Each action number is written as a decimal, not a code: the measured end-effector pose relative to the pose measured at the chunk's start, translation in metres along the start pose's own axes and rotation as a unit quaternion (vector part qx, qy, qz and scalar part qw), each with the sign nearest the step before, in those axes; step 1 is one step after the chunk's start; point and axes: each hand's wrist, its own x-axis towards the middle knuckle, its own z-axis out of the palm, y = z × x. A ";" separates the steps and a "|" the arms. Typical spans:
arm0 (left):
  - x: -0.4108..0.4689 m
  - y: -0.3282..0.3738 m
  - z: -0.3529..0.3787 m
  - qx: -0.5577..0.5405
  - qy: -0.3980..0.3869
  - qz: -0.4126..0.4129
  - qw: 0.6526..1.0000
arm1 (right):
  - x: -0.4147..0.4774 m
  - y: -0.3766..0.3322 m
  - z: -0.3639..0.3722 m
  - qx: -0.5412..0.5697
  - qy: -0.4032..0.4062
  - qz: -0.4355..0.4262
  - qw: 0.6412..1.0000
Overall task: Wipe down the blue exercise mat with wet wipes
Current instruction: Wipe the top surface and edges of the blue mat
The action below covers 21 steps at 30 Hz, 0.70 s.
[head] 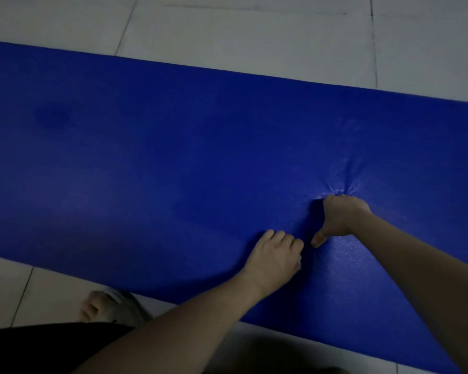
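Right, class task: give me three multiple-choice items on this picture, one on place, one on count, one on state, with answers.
1. Where does the blue mat lie? A on a table; B on a tiled floor; C against a wall.
2. How many hands touch it? A none; B one; C two.
3. The mat at the right hand's fingertips is: A creased; B smooth; C torn.
Answers: B, pale tiles show on both sides; C, left hand and right hand both rest on it; A, creases fan out from there.

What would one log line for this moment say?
scene: blue mat on tiled floor | left hand: fingers curled, on mat | right hand: pressing mat, creasing it | wipe: not clearly visible
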 end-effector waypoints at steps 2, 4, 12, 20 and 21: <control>0.002 -0.008 -0.006 0.016 -0.012 0.025 1.000 | -0.003 0.001 0.004 0.023 -0.006 0.009 1.000; 0.000 -0.017 -0.011 0.031 -0.042 0.027 0.998 | -0.009 0.001 0.011 0.065 -0.006 0.022 0.998; -0.025 -0.054 -0.061 0.036 -0.156 -0.088 0.983 | -0.055 -0.017 0.061 0.214 0.015 0.048 0.976; -0.069 -0.128 -0.111 -0.019 -0.179 -0.227 0.957 | -0.078 -0.048 0.084 0.185 -0.041 0.052 0.980; -0.079 -0.141 -0.116 -0.008 -0.184 -0.254 0.949 | -0.075 -0.047 0.083 0.183 -0.044 0.048 0.981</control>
